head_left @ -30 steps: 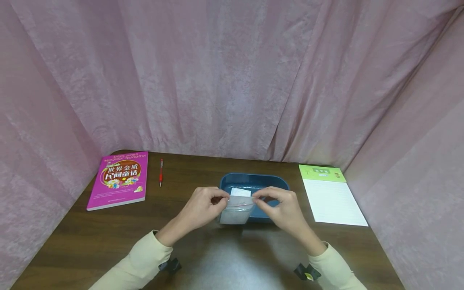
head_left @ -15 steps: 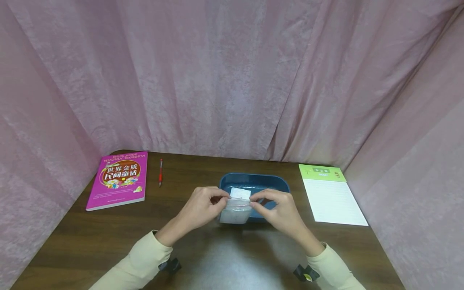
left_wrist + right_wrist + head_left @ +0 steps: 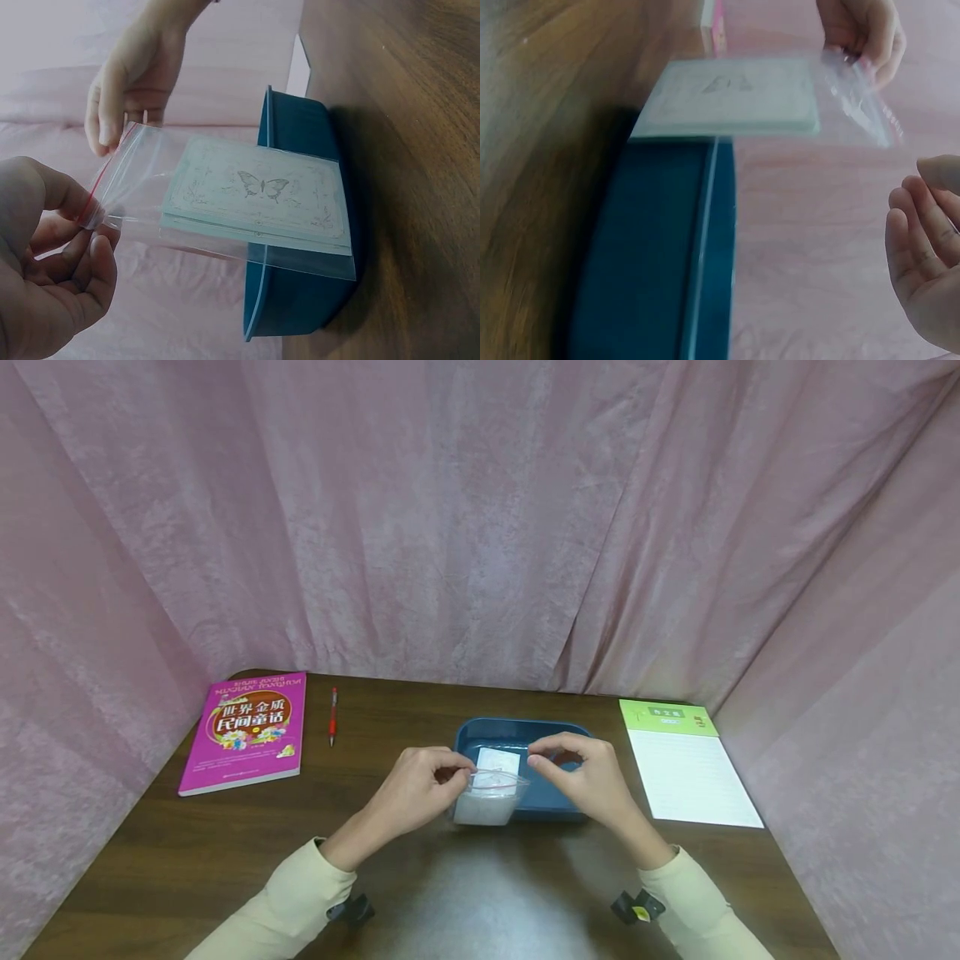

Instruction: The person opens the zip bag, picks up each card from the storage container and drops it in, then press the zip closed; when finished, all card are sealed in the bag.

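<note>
In the head view my left hand [image 3: 427, 785] pinches one top corner of a clear zip bag [image 3: 142, 180] with a red seal line. Inside the bag lies a small stack of pale green cards [image 3: 255, 191], the front one printed with a butterfly. My right hand [image 3: 588, 781] is just right of the bag, fingers loosely bent, holding nothing; the right wrist view shows a gap between its fingertips [image 3: 911, 184] and the bag. The bag hangs in front of a dark blue plastic basin [image 3: 555, 810]. A white card-like piece [image 3: 498, 762] shows beyond the bag's mouth, over the basin.
On the brown wooden table [image 3: 405, 718] a purple book [image 3: 247, 760] lies at the left, with a red pen [image 3: 333, 718] beside it. A lined paper pad [image 3: 690, 772] with a green header is at the right. Pink curtains [image 3: 450, 527] surround the table.
My right hand has let go of the bag's right corner and moved slightly right and up. The bag's mouth now sags on that side. My left hand stays in place.
</note>
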Available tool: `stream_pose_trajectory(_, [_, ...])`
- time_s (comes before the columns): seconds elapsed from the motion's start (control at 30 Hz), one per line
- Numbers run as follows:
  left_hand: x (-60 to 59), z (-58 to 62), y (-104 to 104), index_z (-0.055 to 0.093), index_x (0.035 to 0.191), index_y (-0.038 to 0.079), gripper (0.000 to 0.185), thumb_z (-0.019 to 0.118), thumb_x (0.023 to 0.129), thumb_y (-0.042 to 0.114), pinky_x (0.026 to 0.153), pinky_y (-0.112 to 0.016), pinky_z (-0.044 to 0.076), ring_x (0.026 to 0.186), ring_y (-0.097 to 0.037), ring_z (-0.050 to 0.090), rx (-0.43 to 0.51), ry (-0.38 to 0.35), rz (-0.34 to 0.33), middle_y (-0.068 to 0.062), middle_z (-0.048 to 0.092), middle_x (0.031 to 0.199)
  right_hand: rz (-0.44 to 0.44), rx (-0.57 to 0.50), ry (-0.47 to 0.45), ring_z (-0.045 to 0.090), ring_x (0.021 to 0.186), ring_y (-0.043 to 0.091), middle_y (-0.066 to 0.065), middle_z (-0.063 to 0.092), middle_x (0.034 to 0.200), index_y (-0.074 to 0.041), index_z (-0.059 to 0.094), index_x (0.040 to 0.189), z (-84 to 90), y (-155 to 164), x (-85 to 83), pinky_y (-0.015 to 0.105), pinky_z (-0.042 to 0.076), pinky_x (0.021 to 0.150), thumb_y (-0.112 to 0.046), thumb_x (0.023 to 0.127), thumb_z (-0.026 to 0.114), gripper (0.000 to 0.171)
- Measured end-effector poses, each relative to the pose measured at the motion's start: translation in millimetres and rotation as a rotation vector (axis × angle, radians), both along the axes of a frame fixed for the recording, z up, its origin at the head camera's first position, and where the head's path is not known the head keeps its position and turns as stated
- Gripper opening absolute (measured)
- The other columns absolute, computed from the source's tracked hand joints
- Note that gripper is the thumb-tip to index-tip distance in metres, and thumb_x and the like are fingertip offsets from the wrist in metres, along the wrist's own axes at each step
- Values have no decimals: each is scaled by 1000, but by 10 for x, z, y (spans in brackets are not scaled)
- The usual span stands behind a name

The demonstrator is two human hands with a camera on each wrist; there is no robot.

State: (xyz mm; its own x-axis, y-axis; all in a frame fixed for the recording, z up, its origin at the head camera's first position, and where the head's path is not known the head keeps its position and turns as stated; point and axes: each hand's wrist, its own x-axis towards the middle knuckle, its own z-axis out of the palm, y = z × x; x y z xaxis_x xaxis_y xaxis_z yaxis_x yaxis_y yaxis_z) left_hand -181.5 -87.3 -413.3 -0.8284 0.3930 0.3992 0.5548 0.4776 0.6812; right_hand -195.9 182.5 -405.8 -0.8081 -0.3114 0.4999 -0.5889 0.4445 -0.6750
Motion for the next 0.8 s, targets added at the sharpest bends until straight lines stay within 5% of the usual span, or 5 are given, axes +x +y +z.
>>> stream_pose_trajectory(0.8, [7,0,-16,80,98,10,16,64,94,8,56,-23,49,66,-6,55,-11,-16,-13,6,70,83,-28,187,-271,71,94,17,0,77,107,-10,78,113,-543,-4,-630,36,59,78,-19,90,79,25])
